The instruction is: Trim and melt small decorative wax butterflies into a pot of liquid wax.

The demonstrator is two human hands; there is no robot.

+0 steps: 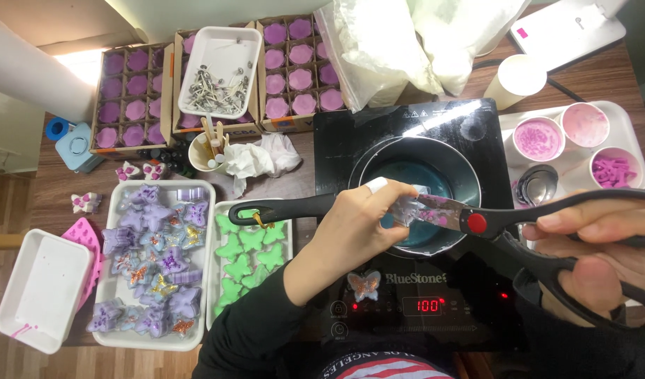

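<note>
Grip: right hand [603, 260] clenched around black scissors [540, 231]; left hand [354, 221] pinches a small wax piece [407, 208].
Place: middle of frame, over the pot [414, 193].
Risk: blades sit close to fingers; a slip could cut.

You see black-handled scissors [519, 231] with a red pivot, their blades smeared pink, against a pale blue wax piece [407, 209]. The pot [414, 193] holds teal liquid on a black cooktop [407, 295] with red digits. One white tray [154, 267] carries purple butterflies, another [249, 263] green ones; cardboard boxes [129, 95] hold purple candles
</note>
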